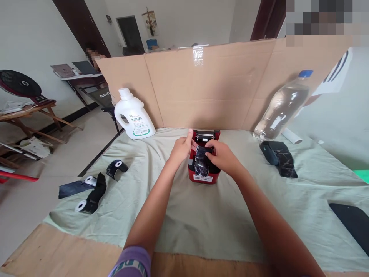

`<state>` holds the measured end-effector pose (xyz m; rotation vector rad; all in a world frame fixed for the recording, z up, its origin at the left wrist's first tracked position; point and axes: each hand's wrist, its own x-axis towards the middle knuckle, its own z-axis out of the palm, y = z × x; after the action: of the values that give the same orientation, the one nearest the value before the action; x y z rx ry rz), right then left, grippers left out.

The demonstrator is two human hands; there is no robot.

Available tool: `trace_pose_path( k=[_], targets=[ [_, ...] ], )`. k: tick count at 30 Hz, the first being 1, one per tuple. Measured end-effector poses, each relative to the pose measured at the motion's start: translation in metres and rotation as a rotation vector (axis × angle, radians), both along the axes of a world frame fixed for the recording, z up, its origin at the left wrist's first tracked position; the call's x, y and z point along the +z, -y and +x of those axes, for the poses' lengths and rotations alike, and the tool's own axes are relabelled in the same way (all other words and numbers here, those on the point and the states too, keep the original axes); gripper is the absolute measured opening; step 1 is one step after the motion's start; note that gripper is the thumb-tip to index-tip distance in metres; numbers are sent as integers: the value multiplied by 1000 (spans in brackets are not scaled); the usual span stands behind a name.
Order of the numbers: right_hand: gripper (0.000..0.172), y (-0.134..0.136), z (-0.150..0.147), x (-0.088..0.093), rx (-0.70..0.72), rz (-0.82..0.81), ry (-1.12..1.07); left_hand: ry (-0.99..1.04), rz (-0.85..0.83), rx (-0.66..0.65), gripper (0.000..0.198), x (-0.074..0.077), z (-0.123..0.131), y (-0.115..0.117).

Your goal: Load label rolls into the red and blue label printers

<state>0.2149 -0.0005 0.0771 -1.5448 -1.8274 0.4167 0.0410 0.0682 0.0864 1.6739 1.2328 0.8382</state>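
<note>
A small red and black printer [204, 178] stands on the cloth in front of me with its lid raised. My right hand [220, 154] grips a black paper roll [205, 149] over the open compartment, thumb and fingers closed on its right end. A wrinkled, shiny black strip [201, 165] hangs from the roll toward me, over the printer's front. My left hand [181, 149] is at the printer's left side, thumb pointing up by the lid and fingers stretched toward the roll's left end. Whether those fingers press on the roll is hard to see.
Several partly unwound black rolls [93, 196] lie at left. A white detergent jug [135, 119] and a large water bottle [284, 107] lean against the cardboard wall [207, 92]. At right are a black handheld device [278, 157], a white tube [291, 135] and a dark flat object [353, 225].
</note>
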Motion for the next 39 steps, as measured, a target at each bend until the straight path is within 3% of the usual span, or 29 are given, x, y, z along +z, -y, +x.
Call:
trace_pose_path(
  k=[2,4,8,11,13,15,17,20,26,30,33,39],
  targets=[
    [18,-6,3,-10,-48,-28,70,-29,26,27,71,5,-9,-1],
    [19,-13,3,-20,-70,-63,127,-82,91,-30,62,10,-19,0],
    [23,-21,-2,-31,-129,-101,179,-219,212,-308,42,16,-32,10],
    [25,-22,-5,-31,-154,-104,162,-287,155,-523,30,16,-34,20],
    [23,-21,-4,-27,-134,-101,123,-342,146,-574,30,14,-32,26],
    [15,-21,0,-23,-126,-94,47,-412,180,-549,30,13,-29,31],
    [6,-22,6,-21,-215,-28,-47,-476,227,-494,29,14,-26,38],
    [14,-27,15,-25,-393,191,-181,-550,313,-434,25,18,-21,48],
    [38,-32,21,-36,-233,242,-549,-616,378,-414,24,22,-15,58],
    [34,-24,19,-41,-218,233,-556,-605,356,-394,20,22,-14,60],
    [32,-13,12,-58,-241,212,-501,-623,299,-404,18,26,-16,64],
    [66,-6,2,-103,-134,170,-712,-426,233,-523,23,26,-29,51]
  ],
)
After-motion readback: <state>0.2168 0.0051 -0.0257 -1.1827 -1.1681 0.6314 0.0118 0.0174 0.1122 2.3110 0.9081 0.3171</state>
